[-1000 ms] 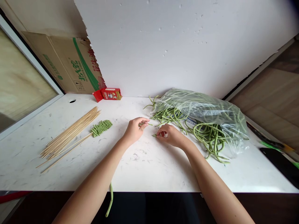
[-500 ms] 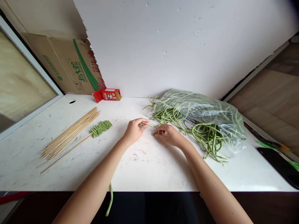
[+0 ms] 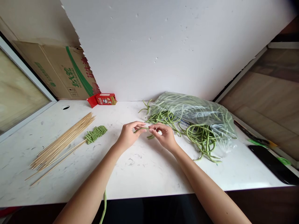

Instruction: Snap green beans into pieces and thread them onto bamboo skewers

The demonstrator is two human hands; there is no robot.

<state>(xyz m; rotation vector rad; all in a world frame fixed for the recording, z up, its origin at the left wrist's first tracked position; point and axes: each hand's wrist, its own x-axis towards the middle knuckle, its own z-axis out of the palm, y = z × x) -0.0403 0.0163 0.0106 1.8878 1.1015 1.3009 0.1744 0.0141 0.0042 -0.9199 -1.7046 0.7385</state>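
Over the middle of the white table, my left hand (image 3: 130, 134) and my right hand (image 3: 165, 134) are close together, fingertips pinched on a thin green long bean (image 3: 141, 128). Below the right fingers a short bean piece (image 3: 150, 137) shows; whether the hand holds it or it lies on the table, I cannot tell. A green bean end (image 3: 104, 207) hangs past the table edge beside my left forearm; whether it belongs to the held bean is hidden. Left of my hands lies a skewer with short bean pieces (image 3: 95, 134) threaded side by side.
A bundle of bamboo skewers (image 3: 63, 141) lies on the table (image 3: 130, 180) at left. Loose long beans (image 3: 202, 138) spill from a clear plastic bag (image 3: 193, 105) at right. A red box (image 3: 106, 99) stands at the back, and a black phone-like object (image 3: 268, 163) lies far right.
My right hand has come closer to my left, and its fingertips now pinch the bean beside the left fingers. The whole view has shifted slightly.
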